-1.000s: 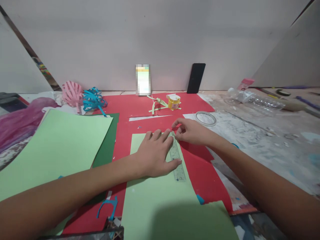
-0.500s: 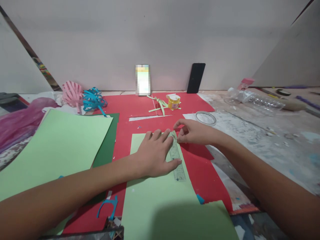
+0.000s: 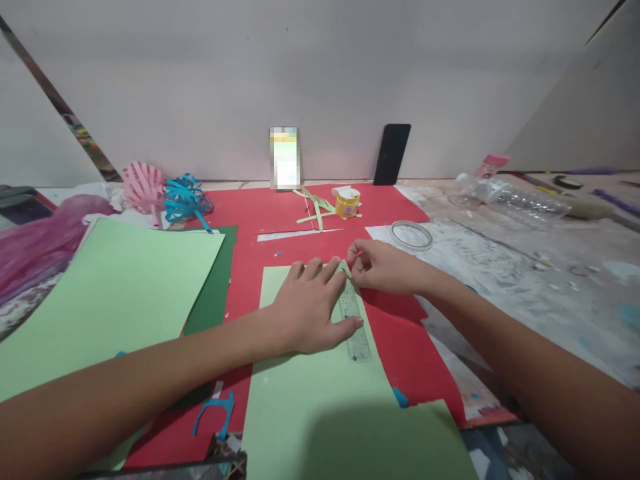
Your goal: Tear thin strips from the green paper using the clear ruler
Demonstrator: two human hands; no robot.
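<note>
A light green sheet of paper (image 3: 320, 387) lies in front of me. On its right side rests a clear plastic ruler (image 3: 358, 347), running lengthwise along the edge. My left hand (image 3: 310, 310) is spread flat, pressing the ruler and paper down. At the sheet's top right corner, my right hand (image 3: 377, 267) has its fingers pinched on the paper edge, where a narrow strip lifts beside the ruler. Its fingertips partly hide that edge, and my left fingers cover the ruler's far end.
Red paper (image 3: 400, 333) lies beneath. Behind stand a yellow tape roll (image 3: 347, 205) with green strips (image 3: 316, 217), a lit phone (image 3: 285, 160) and a black phone (image 3: 392, 155). A grey ring (image 3: 411, 235) and plastic bottle (image 3: 525, 203) are right; more green paper (image 3: 135, 293) is left.
My right fingers have closed onto the paper's top right corner, and a strip of the edge now lifts there. My left hand stays in place on the ruler.
</note>
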